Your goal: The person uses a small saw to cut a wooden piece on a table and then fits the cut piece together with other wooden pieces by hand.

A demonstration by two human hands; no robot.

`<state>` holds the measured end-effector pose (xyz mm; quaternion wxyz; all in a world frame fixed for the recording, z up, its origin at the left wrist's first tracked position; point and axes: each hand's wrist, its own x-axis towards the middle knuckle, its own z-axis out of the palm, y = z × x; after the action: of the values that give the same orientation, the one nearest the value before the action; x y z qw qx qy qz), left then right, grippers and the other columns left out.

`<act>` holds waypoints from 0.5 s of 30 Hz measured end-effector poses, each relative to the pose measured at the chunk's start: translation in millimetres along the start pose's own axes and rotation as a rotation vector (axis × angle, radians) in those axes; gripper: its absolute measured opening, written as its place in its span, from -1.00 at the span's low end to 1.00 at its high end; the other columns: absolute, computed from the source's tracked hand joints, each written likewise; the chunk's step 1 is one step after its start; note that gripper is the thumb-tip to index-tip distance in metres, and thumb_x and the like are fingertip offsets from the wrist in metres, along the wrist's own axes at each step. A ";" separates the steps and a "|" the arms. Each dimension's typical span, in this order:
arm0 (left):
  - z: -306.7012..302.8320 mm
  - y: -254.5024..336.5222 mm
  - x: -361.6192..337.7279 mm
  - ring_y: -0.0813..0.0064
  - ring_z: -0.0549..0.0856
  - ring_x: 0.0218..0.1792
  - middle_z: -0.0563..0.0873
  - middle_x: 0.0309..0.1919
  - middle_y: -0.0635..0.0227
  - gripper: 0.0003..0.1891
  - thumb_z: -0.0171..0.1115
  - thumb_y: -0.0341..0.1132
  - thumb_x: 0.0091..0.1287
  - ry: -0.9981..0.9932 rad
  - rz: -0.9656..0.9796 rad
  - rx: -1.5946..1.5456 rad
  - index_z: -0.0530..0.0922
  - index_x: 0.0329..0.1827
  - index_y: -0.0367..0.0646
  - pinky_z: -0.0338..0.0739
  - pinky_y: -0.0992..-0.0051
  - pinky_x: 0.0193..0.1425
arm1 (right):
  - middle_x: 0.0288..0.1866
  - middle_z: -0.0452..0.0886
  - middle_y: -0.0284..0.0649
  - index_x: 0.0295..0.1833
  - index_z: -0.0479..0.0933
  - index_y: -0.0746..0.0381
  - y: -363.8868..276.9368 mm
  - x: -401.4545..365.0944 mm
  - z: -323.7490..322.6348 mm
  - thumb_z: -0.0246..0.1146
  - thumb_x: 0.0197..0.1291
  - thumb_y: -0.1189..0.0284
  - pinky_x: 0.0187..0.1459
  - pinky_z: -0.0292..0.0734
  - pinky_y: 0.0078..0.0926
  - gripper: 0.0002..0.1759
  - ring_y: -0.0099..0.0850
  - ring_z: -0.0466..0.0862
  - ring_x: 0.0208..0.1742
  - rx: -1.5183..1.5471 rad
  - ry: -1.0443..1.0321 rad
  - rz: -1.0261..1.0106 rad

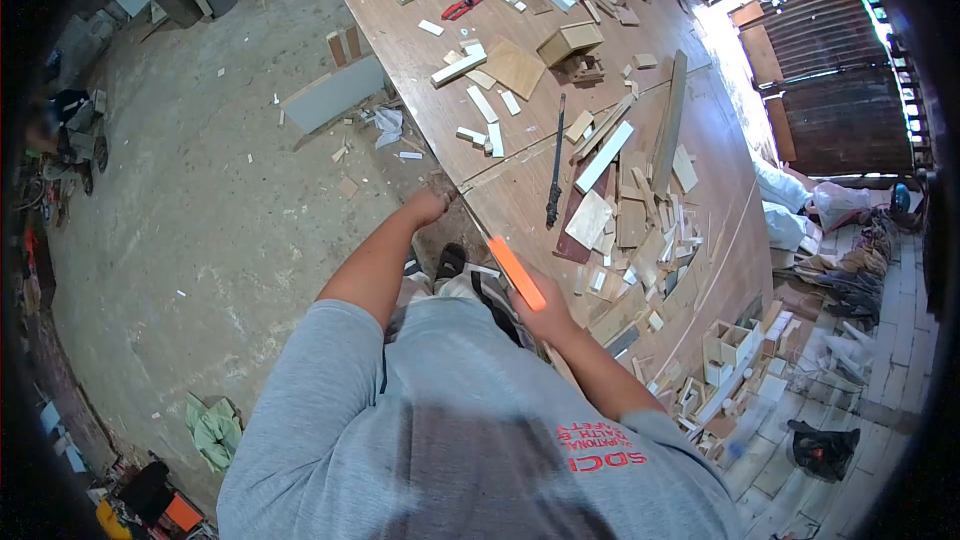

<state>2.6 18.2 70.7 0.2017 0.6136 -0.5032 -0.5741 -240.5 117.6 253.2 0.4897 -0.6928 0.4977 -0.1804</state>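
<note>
My right hand (545,308) is closed at a long orange handle (516,273), in front of my body and beside the table edge. From the handle a thin, narrow blade runs up and left along that edge. My left hand (428,207) is closed near the far end of the blade, right at the table's edge; what its fingers hold is hidden. The brown wooden table (520,190) stretches ahead and to the right. Nearest on its top lie a dark thin rod (556,165) and a white-faced strip of wood (604,156).
Wood offcuts (630,230) crowd the table's right half. Farther up are red-handled pliers (464,6), a small wooden box (570,42) and a square board (512,66). A grey panel (335,95) leans low by the table's left side. A green cloth (213,432) lies on the floor.
</note>
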 end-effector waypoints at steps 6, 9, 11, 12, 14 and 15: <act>4.1 -14.0 16.1 0.15 0.66 -0.24 0.69 -0.32 0.09 -0.64 -0.12 -0.18 0.30 -0.121 -0.150 0.183 0.62 -0.13 -0.16 0.50 0.23 -0.08 | 0.03 0.59 0.11 0.32 0.33 0.25 14.0 103.0 41.1 0.18 0.06 0.49 0.07 0.48 -0.37 -0.38 -0.08 0.62 0.06 0.086 0.123 -0.105; 6.4 -31.3 22.6 0.10 0.66 -0.25 0.70 -0.33 0.05 -0.59 -0.08 -0.08 0.31 -0.082 0.038 0.167 0.63 -0.29 -0.22 0.49 0.22 -0.09 | 0.09 0.59 0.01 0.28 0.36 0.35 8.3 105.8 38.6 0.19 0.04 0.53 0.13 0.44 -0.43 -0.40 -0.22 0.61 0.10 0.137 0.120 -0.035; 7.4 -27.5 23.1 0.06 0.66 -0.23 0.70 -0.31 0.02 -0.49 -0.06 0.06 0.32 -0.032 -0.090 0.177 0.63 -0.36 -0.25 0.49 0.20 -0.08 | 0.08 0.59 0.00 0.26 0.38 0.37 2.7 90.7 27.6 0.22 0.03 0.52 0.13 0.44 -0.43 -0.41 -0.27 0.62 0.09 0.189 0.216 -0.203; 9.3 -27.8 22.3 0.06 0.66 -0.23 0.70 -0.31 0.02 -0.49 -0.06 0.06 0.32 -0.038 -0.088 0.180 0.63 -0.36 -0.25 0.49 0.20 -0.08 | 0.08 0.59 0.00 0.26 0.38 0.37 -0.9 81.8 20.9 0.22 0.03 0.52 0.13 0.44 -0.43 -0.41 -0.27 0.62 0.09 0.189 0.221 -0.200; 6.7 -26.6 24.2 0.03 0.66 -0.19 0.70 -0.28 0.00 -0.41 -0.09 0.16 0.33 -0.051 -0.084 0.235 0.64 -0.34 -0.25 0.48 0.18 -0.04 | 0.12 0.57 0.04 0.27 0.38 0.35 -7.3 67.6 3.2 0.24 0.05 0.51 0.12 0.46 -0.42 -0.41 -0.21 0.61 0.12 0.144 0.311 -0.361; 4.9 -23.2 22.0 0.03 0.66 -0.19 0.70 -0.28 0.00 -0.41 -0.09 0.16 0.33 -0.048 -0.083 0.238 0.64 -0.34 -0.25 0.48 0.18 -0.04 | 0.14 0.56 0.03 0.25 0.37 0.41 -6.1 56.2 -5.1 0.22 0.07 0.50 0.14 0.45 -0.43 -0.43 -0.23 0.60 0.14 0.124 0.320 -0.353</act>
<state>3.5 10.7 39.2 0.0913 0.6395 -0.5467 -0.5328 -216.5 66.5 247.5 0.4072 -0.7002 0.4279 -0.4009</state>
